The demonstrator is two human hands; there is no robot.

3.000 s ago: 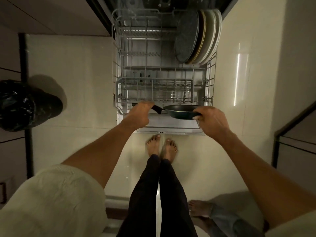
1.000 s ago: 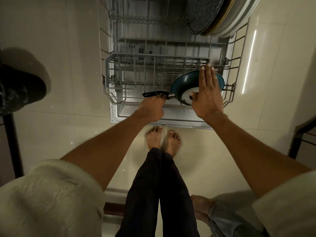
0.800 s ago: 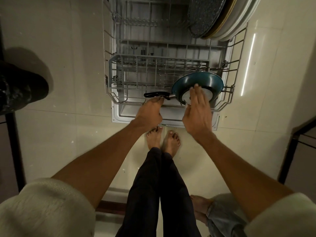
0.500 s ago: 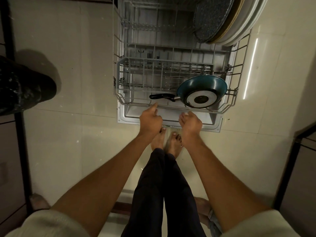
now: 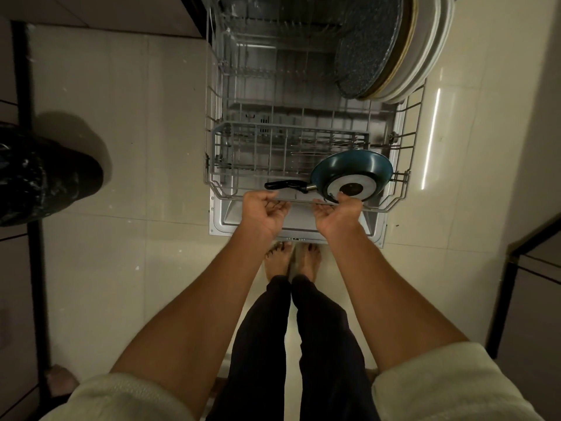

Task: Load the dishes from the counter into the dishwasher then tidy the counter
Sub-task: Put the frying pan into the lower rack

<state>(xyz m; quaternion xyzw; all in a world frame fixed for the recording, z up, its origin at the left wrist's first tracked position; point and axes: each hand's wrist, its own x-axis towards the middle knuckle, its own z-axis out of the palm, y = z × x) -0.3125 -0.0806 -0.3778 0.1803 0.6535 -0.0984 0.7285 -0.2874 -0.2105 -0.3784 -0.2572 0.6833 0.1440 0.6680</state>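
Lower rack (image 5: pixel 212 180) pulled out over the open dishwasher door (image 5: pixel 226 220), plates (image 5: pixel 403 50) stacked upright at back right. Teal pan (image 5: pixel 352 174) sits tilted on edge at the rack's front right, base facing out, black handle pointing left. Left hand (image 5: pixel 265 212) and right hand (image 5: pixel 338 214), palms up, fingers grasping the rack's front rail.
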